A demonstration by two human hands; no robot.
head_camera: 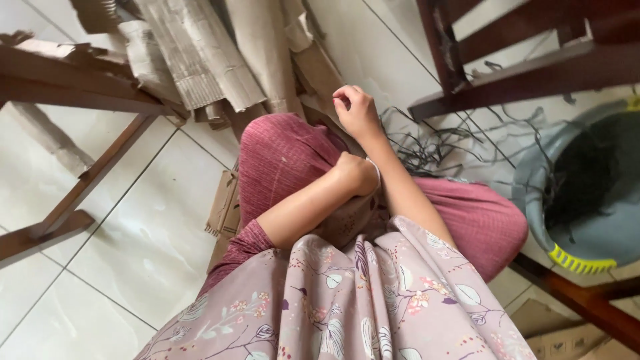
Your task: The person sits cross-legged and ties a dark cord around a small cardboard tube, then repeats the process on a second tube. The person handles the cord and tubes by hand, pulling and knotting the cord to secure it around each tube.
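Just thin dark strips, tangled, by right hand

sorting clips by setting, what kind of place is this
Probably a home room used for craft or sorting work. White tiled floor, dark wooden furniture legs, a heap of torn corrugated cardboard, and a grey basket of dark strips beside the seated person suggest that.

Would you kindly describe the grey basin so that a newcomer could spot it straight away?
Start at the dark wooden frame in the upper right and drop down to the white tiled floor at the right edge. The grey basin lies there, tilted, with dark strands inside. Its yellow ribbed strip on the lower rim sets it apart from the brown cardboard nearby.
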